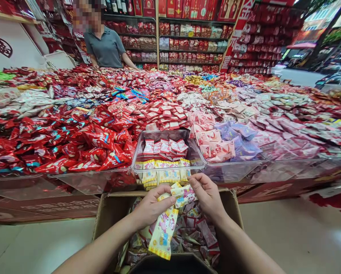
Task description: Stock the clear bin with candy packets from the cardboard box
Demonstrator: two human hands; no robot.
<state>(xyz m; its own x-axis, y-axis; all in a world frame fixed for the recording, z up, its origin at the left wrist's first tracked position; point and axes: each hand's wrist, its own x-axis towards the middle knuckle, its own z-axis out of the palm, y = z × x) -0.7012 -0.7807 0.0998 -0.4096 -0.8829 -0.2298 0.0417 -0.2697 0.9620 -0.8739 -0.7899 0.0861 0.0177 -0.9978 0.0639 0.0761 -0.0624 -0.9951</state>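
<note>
My left hand (154, 205) is closed on yellow-and-white candy packets (165, 231), one of which hangs down from the fingers. Between both hands lies another such packet (185, 195), its right end pinched by my right hand (206, 196). Just beyond my hands stands a clear plastic bin (202, 163). Its front holds a row of yellow packets (168, 171), and behind them are red-and-white packets (164, 147). Beneath my hands an open cardboard box (103, 213) contains many loose pink, red and white packets (191, 232).
Red shiny packets (97, 140) heap up left of the bin. Pink pouches (216, 146) and purple pouches (238, 139) fill the bins on the right. A person (106, 43) in a grey shirt stands across the display, before stocked shelves (158, 38).
</note>
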